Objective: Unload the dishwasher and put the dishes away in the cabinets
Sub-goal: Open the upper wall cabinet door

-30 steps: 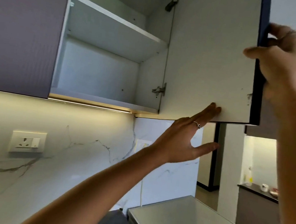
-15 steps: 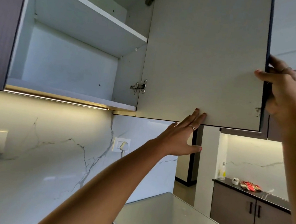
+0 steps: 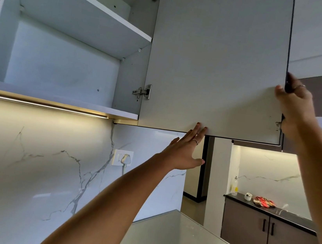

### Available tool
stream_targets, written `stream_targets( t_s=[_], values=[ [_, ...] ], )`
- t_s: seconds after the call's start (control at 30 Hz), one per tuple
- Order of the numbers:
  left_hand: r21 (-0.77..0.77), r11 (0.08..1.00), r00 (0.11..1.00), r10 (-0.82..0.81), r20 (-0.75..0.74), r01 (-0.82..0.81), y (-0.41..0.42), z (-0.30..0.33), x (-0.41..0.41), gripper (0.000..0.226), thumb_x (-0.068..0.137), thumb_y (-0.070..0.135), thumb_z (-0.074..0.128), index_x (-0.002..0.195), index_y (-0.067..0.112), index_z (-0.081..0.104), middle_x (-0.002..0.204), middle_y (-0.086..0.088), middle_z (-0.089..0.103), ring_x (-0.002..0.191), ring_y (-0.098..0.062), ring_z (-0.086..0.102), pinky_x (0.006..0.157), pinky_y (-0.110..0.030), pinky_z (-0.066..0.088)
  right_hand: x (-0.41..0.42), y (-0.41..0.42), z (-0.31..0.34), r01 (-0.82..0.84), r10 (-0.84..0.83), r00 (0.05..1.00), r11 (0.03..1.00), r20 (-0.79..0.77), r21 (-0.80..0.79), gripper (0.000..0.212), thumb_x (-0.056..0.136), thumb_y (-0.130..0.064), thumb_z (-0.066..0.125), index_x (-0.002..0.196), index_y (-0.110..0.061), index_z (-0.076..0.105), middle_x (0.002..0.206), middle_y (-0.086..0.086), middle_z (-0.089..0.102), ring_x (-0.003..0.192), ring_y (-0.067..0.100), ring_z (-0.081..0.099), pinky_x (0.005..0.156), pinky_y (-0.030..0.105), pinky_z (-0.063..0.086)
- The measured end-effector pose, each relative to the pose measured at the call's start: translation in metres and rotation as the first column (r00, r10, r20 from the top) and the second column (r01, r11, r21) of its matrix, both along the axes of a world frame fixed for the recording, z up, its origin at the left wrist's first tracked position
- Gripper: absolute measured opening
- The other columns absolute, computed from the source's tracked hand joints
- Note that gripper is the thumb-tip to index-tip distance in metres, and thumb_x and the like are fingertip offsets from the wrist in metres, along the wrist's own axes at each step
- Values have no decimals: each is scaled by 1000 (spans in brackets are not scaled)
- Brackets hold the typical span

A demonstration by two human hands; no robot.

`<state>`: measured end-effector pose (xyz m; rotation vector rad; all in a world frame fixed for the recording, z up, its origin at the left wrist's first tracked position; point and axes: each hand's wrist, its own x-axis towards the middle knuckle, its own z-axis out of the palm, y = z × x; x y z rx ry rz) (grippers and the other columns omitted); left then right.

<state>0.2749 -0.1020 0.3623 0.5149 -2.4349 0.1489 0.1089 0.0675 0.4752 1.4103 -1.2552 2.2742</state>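
Overhead, wall cabinet (image 3: 64, 72) stands open, its door (image 3: 217, 63) swung out toward the camera. Right hand (image 3: 293, 106) grips the door's free edge, fingers curled round it, ring visible. Left hand (image 3: 185, 151) flat, fingers straight, tips touching the door's bottom edge; ring on one finger. Two bare shelves inside. Dishwasher and dishes not in view. Lit strip under cabinet; marble-look backsplash (image 3: 37, 167) with a socket (image 3: 123, 158).
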Motion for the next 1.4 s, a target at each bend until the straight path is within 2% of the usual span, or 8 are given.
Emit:
stream_targets(
  t_s=[0.13, 0.3, 0.43, 0.5, 0.57, 0.73, 1.17, 1.4],
  values=[
    [27, 999, 999, 20, 39, -21, 0, 1, -5, 91, 90, 39, 58, 149, 34, -12, 155, 12, -24, 146, -8, 9, 117, -46, 13, -3, -6, -2, 61, -61, 998, 998, 11, 20, 52, 95, -1, 35, 142, -22, 40, 129, -9, 54, 111, 3, 51, 96, 16, 40],
    [41, 996, 991, 72, 111, -77, 1, 2, -6, 89, 92, 42, 54, 150, 28, -11, 156, 10, -23, 146, -8, 4, 117, -45, 11, -6, -11, -11, 84, -88, 995, 991, 40, 103, 67, 81, -13, 37, 147, -24, 29, 147, -3, 41, 133, 19, 43, 112, 38, 34],
    [44, 992, 981, 111, 158, -119, 0, 4, -8, 87, 93, 48, 48, 151, 23, -12, 157, 9, -21, 147, -9, -2, 118, -46, 10, -1, -14, -15, 137, -143, 989, 979, 30, 153, 63, 96, -9, 36, 152, -20, 11, 154, -1, 28, 138, 23, 33, 111, 28, 26],
    [51, 991, 979, 116, 167, -126, 3, 3, -8, 86, 94, 49, 46, 151, 21, -12, 157, 8, -20, 147, -10, -5, 119, -45, 9, -2, -16, -18, 218, -215, 976, 963, -35, 159, 64, 96, -9, 36, 152, -19, 6, 159, -1, 15, 144, 20, 21, 113, 25, 18],
    [50, 991, 977, 117, 177, -128, 6, -1, -4, 85, 94, 49, 46, 151, 21, -11, 157, 6, -20, 147, -11, -7, 119, -44, 8, 0, -20, -23, 339, -319, 937, 929, -140, 152, 69, 94, -10, 40, 152, -15, 4, 160, 2, 3, 147, 18, 6, 119, 32, 8],
    [46, 989, 973, 129, 193, -141, 11, -13, 10, 85, 94, 49, 45, 151, 20, -12, 157, 3, -19, 147, -14, -7, 119, -45, 7, 20, -28, -44, 642, -552, 737, 753, -390, 146, 73, 94, -17, 45, 152, -15, 2, 160, 4, -5, 148, 19, -5, 117, 44, 0],
    [135, 963, 921, 172, 351, -231, 10, -102, 26, 86, 94, 50, 46, 151, 20, -11, 158, 2, -16, 147, -16, -6, 119, -44, 8, 40, -43, -179, 706, -308, 527, 678, -792, 206, 70, 97, -27, 44, 152, -22, 0, 156, -6, -15, 140, 6, -17, 116, 34, -7],
    [195, 943, 865, 149, 480, -271, 32, -171, -4, 85, 94, 49, 46, 152, 19, -9, 159, 2, -14, 147, -17, -4, 118, -42, 8, 8, -24, -270, 714, -104, 562, 561, -821, 418, 69, 99, -33, 39, 151, -23, -4, 157, -5, -19, 142, 8, -21, 114, 32, -16]
  ],
)
